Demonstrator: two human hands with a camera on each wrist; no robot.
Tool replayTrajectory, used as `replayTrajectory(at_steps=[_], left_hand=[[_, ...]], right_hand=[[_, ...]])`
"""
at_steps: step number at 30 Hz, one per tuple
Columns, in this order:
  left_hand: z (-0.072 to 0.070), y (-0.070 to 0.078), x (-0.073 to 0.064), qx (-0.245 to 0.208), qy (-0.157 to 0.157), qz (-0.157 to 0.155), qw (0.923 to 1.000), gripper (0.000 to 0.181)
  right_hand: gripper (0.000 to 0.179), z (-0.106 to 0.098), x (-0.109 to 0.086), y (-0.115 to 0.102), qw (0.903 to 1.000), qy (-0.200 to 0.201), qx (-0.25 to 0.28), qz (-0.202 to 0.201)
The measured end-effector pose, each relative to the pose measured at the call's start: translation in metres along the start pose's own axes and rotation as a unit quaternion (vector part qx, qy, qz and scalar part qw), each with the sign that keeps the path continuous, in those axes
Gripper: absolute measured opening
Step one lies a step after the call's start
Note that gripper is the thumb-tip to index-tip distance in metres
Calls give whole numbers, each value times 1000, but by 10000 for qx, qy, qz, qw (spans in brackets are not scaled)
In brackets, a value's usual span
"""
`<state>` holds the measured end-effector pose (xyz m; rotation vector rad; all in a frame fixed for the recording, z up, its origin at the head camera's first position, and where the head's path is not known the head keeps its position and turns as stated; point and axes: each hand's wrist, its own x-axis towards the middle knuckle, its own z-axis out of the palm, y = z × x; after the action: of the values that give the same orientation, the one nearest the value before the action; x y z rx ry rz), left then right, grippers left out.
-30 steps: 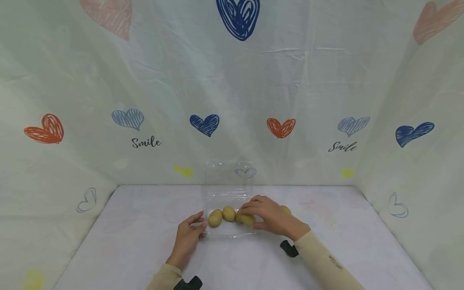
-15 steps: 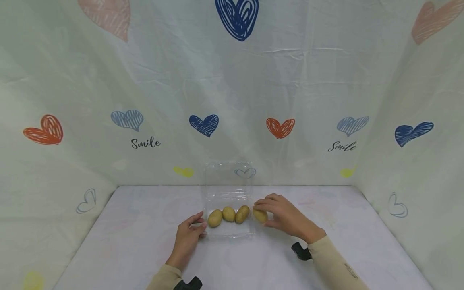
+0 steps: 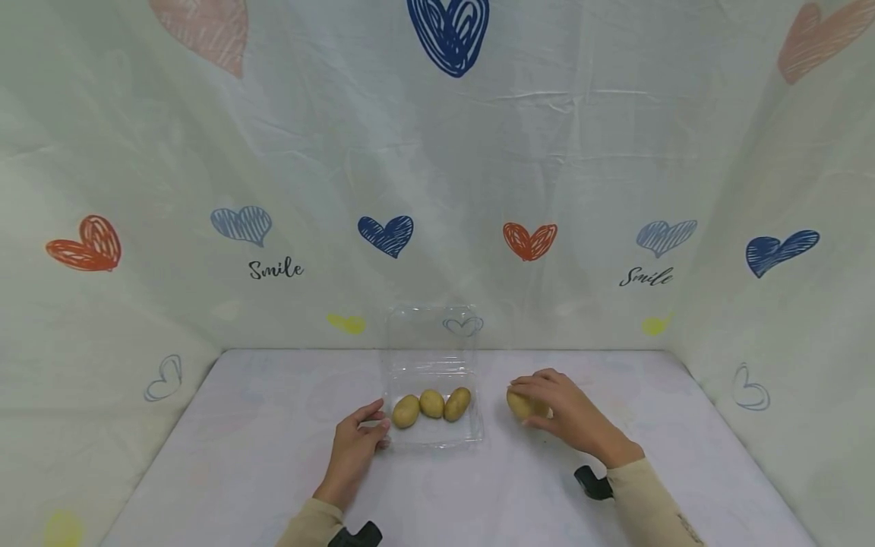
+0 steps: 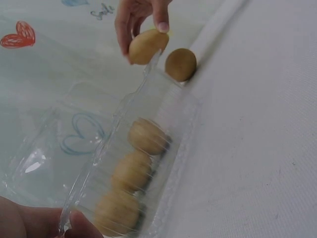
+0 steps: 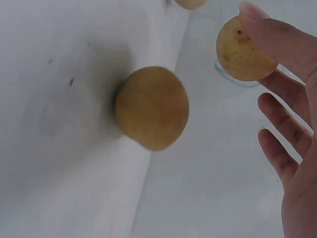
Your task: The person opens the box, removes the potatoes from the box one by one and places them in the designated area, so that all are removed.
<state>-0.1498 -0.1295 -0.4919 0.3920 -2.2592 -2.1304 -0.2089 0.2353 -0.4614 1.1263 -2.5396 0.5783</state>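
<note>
A clear plastic clamshell box (image 3: 437, 434) stands with its lid (image 3: 417, 334) raised at the back. Inside, three potatoes (image 3: 405, 412) lie in a row. My left hand (image 3: 352, 452) pinches the box's left rim between thumb and fingers, as the left wrist view shows. To the right of the box, my right hand (image 3: 570, 414) holds a potato (image 5: 242, 49) between thumb and fingertips, raised off the table. Another potato (image 5: 152, 108) rests on the table just beside it, mostly hidden by that hand in the head view.
The white table (image 3: 239, 425) runs back to a pale curtain (image 3: 581, 152) printed with hearts. Black wrist mounts (image 3: 593, 483) sit under both forearms.
My right hand has moved to the right, carrying the potato from over the box to beside it. The left hand has stayed at the rim, and the three potatoes inside have not moved.
</note>
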Motion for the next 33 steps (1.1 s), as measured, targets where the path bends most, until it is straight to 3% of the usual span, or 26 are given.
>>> replayTrajectory(at_steps=[9,25,33], left_hand=[[1,0,-1,55,28,-8,10000,49],[2,-1,2,39,80,-56,9999,49],[2,-1,0,34,90,-69,9999,49]], right_hand=[[67,-1,-18,14,9986,428,-323,48],[67,-2,-37,28,9895,928,-733,829],[63,-2,-46,32,9831,894,-847,1357]])
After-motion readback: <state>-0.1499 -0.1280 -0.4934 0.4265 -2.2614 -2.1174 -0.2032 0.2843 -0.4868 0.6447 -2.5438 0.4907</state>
